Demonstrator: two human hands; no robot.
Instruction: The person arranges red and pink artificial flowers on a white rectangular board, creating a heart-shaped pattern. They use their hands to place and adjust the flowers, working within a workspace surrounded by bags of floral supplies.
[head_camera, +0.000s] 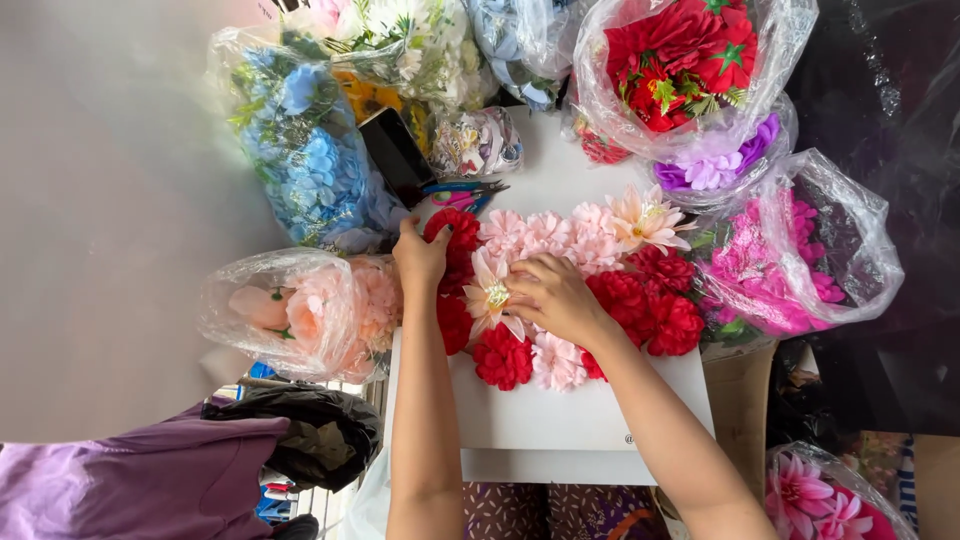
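Pressing pale pink lily (490, 292) into flower cluster on white board (560, 420): right hand (553, 297) lies over it, fingers curled down, grip itself hidden. Left hand (420, 255) rests on red carnations (458, 240) at board's left edge, fingers together, flat. Pink blooms (545, 235) run along far edge, more red ones (650, 300) toward right edge. Scissors (462, 192) lie beyond far edge. Bagged blue flowers (305, 150) and bagged peach flowers (300, 310) sit left of board.

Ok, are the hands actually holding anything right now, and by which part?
The right hand pinches the pale pink lily-like flower at its petal edge. The left hand presses on a red flower in the arrangement; whether it grips it cannot be told.
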